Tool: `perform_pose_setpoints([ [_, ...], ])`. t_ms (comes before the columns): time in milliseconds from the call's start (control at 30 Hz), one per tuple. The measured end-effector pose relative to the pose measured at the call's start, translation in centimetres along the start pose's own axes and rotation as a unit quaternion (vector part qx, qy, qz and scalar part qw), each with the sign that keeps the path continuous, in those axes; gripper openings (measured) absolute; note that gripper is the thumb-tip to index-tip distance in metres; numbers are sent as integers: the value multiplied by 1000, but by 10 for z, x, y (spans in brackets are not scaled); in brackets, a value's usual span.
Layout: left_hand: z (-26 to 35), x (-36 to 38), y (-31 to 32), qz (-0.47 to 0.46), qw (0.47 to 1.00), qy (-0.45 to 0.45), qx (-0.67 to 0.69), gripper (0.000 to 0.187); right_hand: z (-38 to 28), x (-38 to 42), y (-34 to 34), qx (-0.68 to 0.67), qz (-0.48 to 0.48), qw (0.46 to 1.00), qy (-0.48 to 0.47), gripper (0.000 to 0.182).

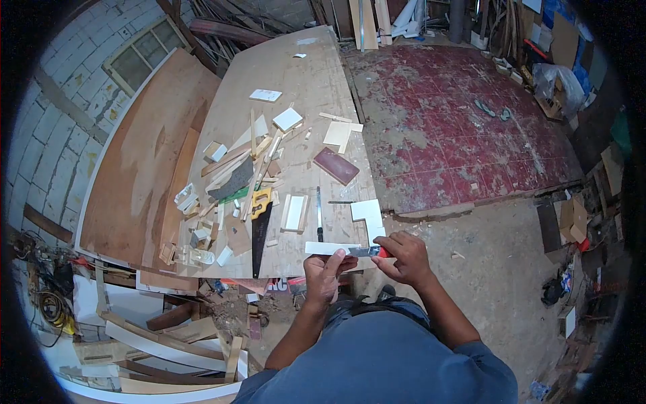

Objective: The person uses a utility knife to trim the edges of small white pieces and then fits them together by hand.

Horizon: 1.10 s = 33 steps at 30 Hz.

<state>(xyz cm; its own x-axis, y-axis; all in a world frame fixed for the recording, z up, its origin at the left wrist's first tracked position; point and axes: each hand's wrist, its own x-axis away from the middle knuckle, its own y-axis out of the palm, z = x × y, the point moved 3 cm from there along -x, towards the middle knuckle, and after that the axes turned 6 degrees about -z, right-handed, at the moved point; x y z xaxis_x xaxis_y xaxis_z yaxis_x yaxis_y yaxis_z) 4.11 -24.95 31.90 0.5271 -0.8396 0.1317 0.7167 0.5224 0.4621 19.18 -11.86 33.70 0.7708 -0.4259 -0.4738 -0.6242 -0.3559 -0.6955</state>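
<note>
My left hand (324, 275) grips a narrow white strip (324, 248) from below, its thumb on the near edge, over the table's front edge. My right hand (406, 258) is closed round the red handle of a flat-bladed scraper (363, 252). Its grey metal blade points left and lies against the right end of the strip, close to my left thumb. Just beyond my right hand, an L-shaped white piece (369, 214) rests on the table corner. A slim tool with a black handle (319, 215) lies beyond the strip.
The long wooden table (235, 81) carries a yellow-handled saw (261, 232), a white-faced block (294, 213), a dark red rectangular piece (336, 166) and a pile of wood scraps. A large plywood panel (145, 161) leans at left. Offcuts (168, 343) lie on the floor.
</note>
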Motion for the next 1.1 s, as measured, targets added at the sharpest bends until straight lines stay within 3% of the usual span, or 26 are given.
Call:
perform_pose_setpoints([
  [433, 0, 1, 5, 5, 1000, 5, -16, 18, 9, 0, 1, 2, 1, 1000, 4, 32],
  [600, 10, 4, 3, -4, 1000, 15, -5, 19, 42, 9, -13, -18, 56, 990, 128, 26],
  [767, 3, -5, -4, -22, 1000, 4, -16, 24, 42, 11, -22, -64, 74, 983, 158, 25],
  [1000, -1, -10, 5, -77, 990, -102, -63, 35, 23, 6, 0, -196, -8, 965, 173, 21],
  [1100, 5, -10, 8, -85, 984, -86, -128, 36, 13, 5, 8, -248, -59, 955, 149, 17],
])
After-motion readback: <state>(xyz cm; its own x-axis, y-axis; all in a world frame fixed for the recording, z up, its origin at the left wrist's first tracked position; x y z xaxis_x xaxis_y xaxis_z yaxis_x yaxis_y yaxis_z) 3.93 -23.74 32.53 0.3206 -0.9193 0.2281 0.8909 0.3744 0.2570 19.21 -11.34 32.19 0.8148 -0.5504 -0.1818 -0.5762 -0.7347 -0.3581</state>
